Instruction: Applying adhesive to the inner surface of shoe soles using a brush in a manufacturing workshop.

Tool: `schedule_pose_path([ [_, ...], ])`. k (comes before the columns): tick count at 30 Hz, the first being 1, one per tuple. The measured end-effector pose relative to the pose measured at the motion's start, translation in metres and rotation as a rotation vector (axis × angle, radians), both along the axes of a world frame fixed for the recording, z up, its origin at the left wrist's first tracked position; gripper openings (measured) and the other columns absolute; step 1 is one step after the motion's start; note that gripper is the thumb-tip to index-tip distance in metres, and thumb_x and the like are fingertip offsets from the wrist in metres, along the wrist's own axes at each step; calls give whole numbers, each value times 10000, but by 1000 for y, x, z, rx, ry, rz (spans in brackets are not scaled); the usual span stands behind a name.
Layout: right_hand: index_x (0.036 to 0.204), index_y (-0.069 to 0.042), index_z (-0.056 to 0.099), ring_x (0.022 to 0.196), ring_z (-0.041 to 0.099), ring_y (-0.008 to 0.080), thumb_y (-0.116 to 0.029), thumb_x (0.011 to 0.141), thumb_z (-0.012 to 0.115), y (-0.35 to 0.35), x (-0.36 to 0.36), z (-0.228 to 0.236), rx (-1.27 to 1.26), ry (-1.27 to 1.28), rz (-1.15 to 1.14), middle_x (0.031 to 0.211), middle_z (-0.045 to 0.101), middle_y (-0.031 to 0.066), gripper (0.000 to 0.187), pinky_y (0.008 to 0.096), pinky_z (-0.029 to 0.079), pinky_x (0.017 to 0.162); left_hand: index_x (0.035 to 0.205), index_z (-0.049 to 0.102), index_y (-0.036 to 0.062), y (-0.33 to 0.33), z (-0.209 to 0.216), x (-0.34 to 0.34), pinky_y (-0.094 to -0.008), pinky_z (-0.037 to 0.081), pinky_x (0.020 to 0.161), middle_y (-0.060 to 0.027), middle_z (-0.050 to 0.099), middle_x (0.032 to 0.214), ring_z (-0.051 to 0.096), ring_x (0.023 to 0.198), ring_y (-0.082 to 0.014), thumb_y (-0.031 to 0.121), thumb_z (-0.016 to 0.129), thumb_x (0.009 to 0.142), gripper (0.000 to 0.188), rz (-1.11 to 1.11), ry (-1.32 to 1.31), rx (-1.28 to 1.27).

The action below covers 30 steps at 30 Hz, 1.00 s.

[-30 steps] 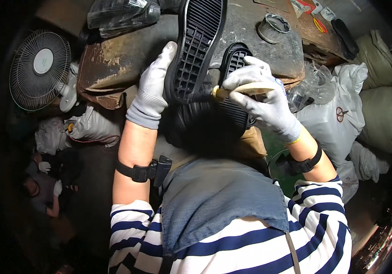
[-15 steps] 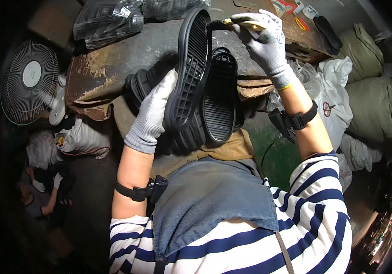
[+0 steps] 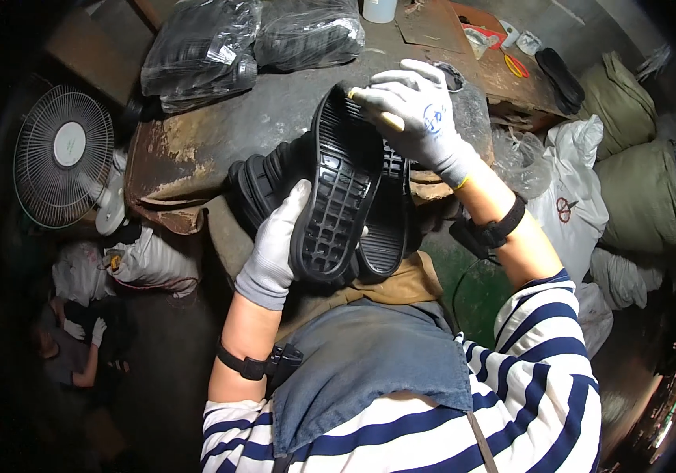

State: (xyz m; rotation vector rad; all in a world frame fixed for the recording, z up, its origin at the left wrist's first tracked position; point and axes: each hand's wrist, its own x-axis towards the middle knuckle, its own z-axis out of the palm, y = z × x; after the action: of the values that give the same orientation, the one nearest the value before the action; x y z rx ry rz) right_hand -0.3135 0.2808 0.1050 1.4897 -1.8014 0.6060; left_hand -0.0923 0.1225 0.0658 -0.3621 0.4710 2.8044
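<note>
My left hand (image 3: 276,236), in a pale grey-white glove, is closed on the left edge of a black shoe sole (image 3: 334,209). The sole is tilted up, its ribbed and grid-patterned face toward me. At its upper end is my gloved right hand (image 3: 410,114), fingers bent together. A small yellow bit shows at these fingertips, but what they grip is mostly hidden. Behind the held sole, another black sole (image 3: 383,254) rests, partly covered. More stacked black soles (image 3: 263,188) lie to the left, beyond my left hand.
A worn table (image 3: 290,98) carries plastic-wrapped black bundles (image 3: 204,59), orange-handled scissors (image 3: 516,66) and a dark sole (image 3: 560,79). A fan (image 3: 66,154) stands at left, white sacks (image 3: 566,185) at right. A co-worker (image 3: 70,351) sits at lower left.
My right hand has moved left and down to the sole's upper end. The held sole has turned to show more of its patterned face. The view has shifted slightly.
</note>
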Motion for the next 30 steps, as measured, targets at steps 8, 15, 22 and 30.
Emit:
schedule_pose_path([
  [8,978,-159,741,886,675,210,-151,779,769,14,23,-20,-291,-186,-90,909,729,7,200,373,450,814,1431,420,-33,-3,1,-3,-669,519,902,-328,540,1320,581,1108,-566,444,315,1057,615,-43,49,224],
  [15,1002,-157,734,795,665,211,-139,776,783,2,49,-6,-267,-200,147,921,727,7,231,368,470,735,1433,425,-25,-10,-3,-7,-681,496,924,-319,521,1353,563,1125,-580,471,308,1051,637,-70,97,237],
  [22,910,-94,746,867,656,205,-142,838,747,10,26,-14,-228,-525,109,1003,748,27,87,322,442,832,1434,418,-26,-12,-2,-6,-693,507,894,-330,535,1326,570,1098,-593,413,287,1062,590,-97,77,215],
  [30,1020,-138,737,1022,653,188,-131,816,757,13,89,-20,-209,-694,201,1011,722,20,205,374,398,977,1417,478,54,-10,-15,-13,-681,475,947,-289,545,1349,570,1110,-577,436,333,1052,547,-59,123,343],
])
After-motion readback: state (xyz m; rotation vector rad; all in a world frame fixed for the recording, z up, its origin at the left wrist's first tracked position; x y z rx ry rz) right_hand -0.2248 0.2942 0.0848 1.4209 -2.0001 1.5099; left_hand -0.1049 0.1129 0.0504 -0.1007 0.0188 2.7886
